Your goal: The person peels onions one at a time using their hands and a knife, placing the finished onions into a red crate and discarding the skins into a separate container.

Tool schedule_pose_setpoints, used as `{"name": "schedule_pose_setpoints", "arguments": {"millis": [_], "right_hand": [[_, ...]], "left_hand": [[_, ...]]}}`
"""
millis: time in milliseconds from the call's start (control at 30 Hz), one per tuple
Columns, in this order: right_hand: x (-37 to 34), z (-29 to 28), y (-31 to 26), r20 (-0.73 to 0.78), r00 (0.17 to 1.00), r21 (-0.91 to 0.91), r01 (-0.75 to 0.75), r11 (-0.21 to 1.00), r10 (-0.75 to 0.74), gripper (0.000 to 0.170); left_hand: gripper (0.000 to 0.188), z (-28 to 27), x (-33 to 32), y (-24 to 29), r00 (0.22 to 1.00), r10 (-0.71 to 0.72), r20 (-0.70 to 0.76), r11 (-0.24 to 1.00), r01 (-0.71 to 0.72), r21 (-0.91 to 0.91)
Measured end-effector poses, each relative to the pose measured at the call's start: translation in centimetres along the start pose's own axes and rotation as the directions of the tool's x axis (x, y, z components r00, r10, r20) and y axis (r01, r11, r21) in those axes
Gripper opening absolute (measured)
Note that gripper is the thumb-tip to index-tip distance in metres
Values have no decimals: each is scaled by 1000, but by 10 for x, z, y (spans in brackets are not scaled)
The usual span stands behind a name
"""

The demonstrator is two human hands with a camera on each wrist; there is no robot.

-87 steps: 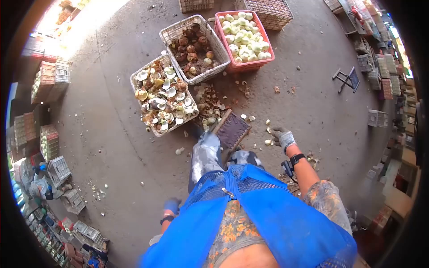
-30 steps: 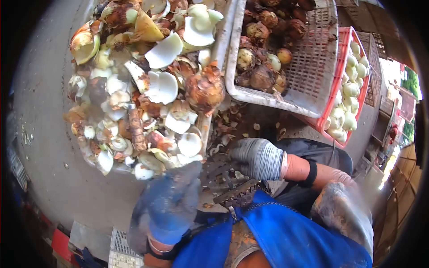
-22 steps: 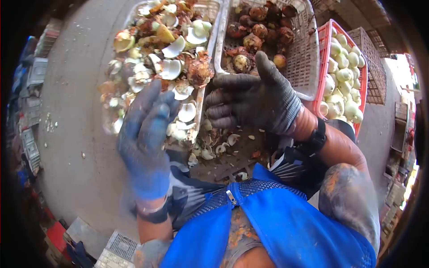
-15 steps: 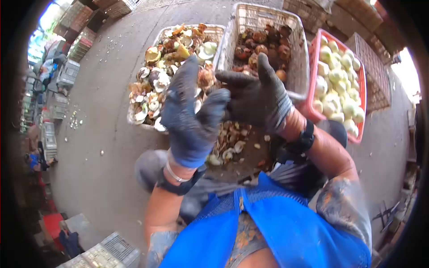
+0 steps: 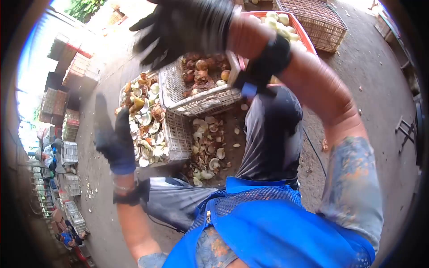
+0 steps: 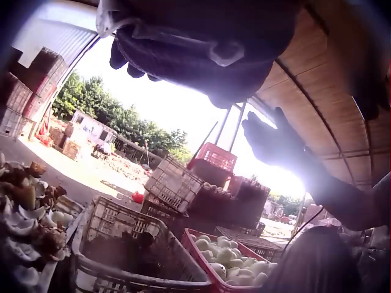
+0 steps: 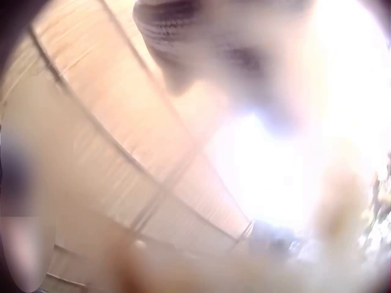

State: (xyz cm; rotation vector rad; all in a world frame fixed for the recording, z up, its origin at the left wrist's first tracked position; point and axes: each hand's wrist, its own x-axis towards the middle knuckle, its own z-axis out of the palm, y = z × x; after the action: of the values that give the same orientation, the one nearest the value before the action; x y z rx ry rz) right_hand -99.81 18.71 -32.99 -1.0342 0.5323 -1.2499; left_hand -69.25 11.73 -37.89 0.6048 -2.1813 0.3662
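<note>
Your right hand point(image 5: 185, 32) rises in the head view in front of the far side of the crate point(image 5: 210, 102), gloved fingers extended, gripping nothing; your left hand point(image 5: 115, 145), left of the crate, is likewise straight-fingered and unloaded. Both being free suggests a gesture rather than handling. Brown onions point(image 5: 201, 79) lie inside the crate; the peel box point(image 5: 176, 136) is just left of it, the red crate point(image 5: 308, 41) of pale onions point(image 5: 282, 19) right of it, scraps point(image 5: 208, 143) before it. This layout probably separates the loads within reach.
</note>
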Motion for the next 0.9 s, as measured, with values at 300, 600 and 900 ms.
{"name": "schedule_pose_setpoints", "arguments": {"millis": [300,600,900], "right_hand": [[-128,-171,-45,-302,878,-953,-272,131,-370,38],[-135,-202,82,-667,745,-712,-639,-291,-7,73],[-120,-246,101,-721,685,-673,-658,-336,103,57]], "left_hand": [[54,-10,-112,-43,908,-198,370,969,124,214],[57,45,-110,22,816,-14,578,994,72,-78],[58,70,-139,30,659,-80,748,965,239,-107]]}}
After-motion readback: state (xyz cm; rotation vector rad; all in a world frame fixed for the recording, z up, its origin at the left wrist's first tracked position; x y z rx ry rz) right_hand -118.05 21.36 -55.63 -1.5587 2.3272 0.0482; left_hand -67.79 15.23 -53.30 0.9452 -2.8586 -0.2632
